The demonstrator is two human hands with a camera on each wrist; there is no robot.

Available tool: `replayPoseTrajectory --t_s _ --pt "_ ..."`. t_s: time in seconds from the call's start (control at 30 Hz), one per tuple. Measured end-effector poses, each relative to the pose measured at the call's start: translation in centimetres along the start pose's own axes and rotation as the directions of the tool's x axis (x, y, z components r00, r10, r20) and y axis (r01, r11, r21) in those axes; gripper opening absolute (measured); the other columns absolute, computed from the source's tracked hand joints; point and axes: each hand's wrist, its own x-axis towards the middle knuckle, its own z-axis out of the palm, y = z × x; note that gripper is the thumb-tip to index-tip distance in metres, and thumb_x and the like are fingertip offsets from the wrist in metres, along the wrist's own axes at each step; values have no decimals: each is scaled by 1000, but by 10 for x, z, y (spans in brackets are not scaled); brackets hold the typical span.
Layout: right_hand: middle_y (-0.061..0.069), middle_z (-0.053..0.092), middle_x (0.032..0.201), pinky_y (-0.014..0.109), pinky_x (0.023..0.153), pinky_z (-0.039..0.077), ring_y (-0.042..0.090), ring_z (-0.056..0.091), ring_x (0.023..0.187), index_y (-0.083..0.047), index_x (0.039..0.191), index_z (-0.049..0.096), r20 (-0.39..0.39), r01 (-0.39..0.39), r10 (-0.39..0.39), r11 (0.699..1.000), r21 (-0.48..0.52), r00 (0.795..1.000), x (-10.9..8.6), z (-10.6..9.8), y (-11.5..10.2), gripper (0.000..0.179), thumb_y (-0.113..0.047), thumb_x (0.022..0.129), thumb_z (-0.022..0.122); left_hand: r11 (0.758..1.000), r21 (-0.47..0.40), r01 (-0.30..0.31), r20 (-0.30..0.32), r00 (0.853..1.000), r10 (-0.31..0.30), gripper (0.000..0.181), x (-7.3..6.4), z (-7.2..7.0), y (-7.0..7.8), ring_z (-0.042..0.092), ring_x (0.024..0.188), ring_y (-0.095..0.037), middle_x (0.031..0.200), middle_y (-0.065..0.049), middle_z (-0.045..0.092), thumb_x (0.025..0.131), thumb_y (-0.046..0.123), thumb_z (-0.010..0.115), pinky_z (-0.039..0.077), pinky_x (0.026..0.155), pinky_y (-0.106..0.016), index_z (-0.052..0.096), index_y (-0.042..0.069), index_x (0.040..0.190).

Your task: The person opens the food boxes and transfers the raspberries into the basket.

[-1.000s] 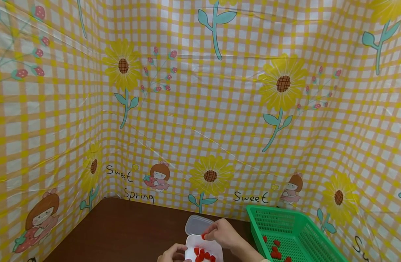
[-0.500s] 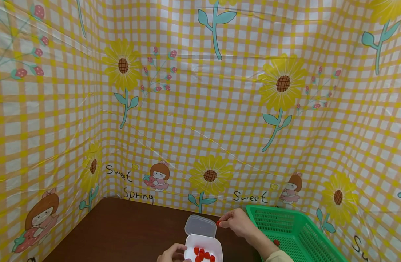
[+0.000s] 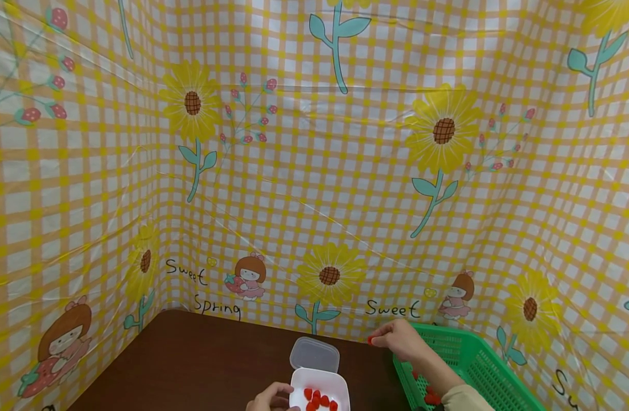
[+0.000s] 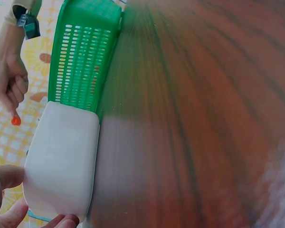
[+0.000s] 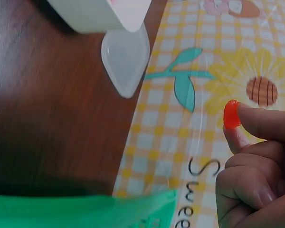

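My left hand [image 3: 270,398] grips the left side of a small white plastic box [image 3: 322,377]; the left wrist view shows thumb and fingers around one end of the box [image 4: 61,156]. Several small red berries [image 3: 316,401] lie inside it. Off to the right, my right hand [image 3: 404,339] is raised beside the green basket and pinches one red berry [image 5: 232,114] between thumb and index finger. The berry looks bumpy and glossy in the right wrist view, where the other fingers of the hand [image 5: 256,175] are curled in.
A clear lid [image 3: 314,355] lies just behind the box. The green slotted basket [image 3: 450,339] stands at the right with several red berries [image 3: 432,397] in it, partly behind my forearm. A checked, flower-printed sheet [image 3: 294,200] walls the brown table [image 3: 206,365].
My right hand has moved from over the box's far edge rightward and back to the basket's near left corner, with the berry pinched throughout. The left hand and box have stayed put.
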Motion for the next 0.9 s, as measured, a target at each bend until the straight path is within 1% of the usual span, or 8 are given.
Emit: replayPoseTrajectory --t_s 0.13,0.17,0.4,0.47,0.53,0.67,0.73,0.9 --pt "3 67 80 22 37 20 6 14 37 -3 99 69 0 -29 29 1000 5 1000 1 -14 9 19 -13 85 63 1000 6 -14 -11 1000 14 44 0 0 0 67 77 -29 88 -13 68 75 32 76 54 68 -46 59 4 104" --pt "7 68 94 22 37 21 6 14 37 -3 100 69 -2 -33 33 999 7 999 1 -17 11 19 -13 84 63 1000 4 -18 -13 1000 18 44 1 0 0 67 77 -30 88 -13 68 75 32 76 54 67 -46 59 4 104" --pt "9 69 76 23 38 23 6 15 38 0 105 66 -18 -67 67 998 -15 998 -2 -38 25 24 -14 86 61 1000 6 -16 -18 1000 16 44 1 0 -1 67 77 -30 88 -14 68 74 32 77 54 68 -46 59 5 104" --pt "11 70 86 23 39 23 6 15 38 2 105 66 -30 -73 73 997 -9 997 -3 -43 30 24 -13 86 61 1000 6 -17 -20 1000 17 45 1 0 -1 67 77 -30 88 -14 68 74 32 77 54 68 -46 59 4 104" --pt "10 70 85 23 39 22 7 14 38 2 104 67 -41 -85 85 996 -5 996 -5 -48 34 24 -12 85 62 1000 10 -18 -22 1000 19 45 1 1 -1 67 76 -29 87 -13 68 73 32 77 54 68 -46 59 4 104" --pt "-6 50 50 22 39 22 5 14 38 1 102 68 -25 -102 101 994 -24 995 -7 -59 47 24 -13 84 62 1000 6 -21 -29 999 21 46 0 1 -1 67 76 -29 86 -13 68 73 32 78 54 68 -45 59 4 104" --pt "-11 38 44 22 39 23 4 13 38 1 103 68 10 -99 99 995 -34 995 -7 -66 55 25 -14 85 61 1000 2 -15 -27 1000 15 47 1 1 -1 67 76 -29 87 -13 68 73 34 78 54 68 -45 59 4 104" --pt "-7 59 59 22 40 22 5 13 39 0 95 71 -10 -110 110 993 -42 994 -8 -73 72 20 -12 83 60 1000 3 -7 -22 1000 7 47 1 0 0 67 77 -28 88 -13 68 73 35 77 54 68 -44 59 5 104"
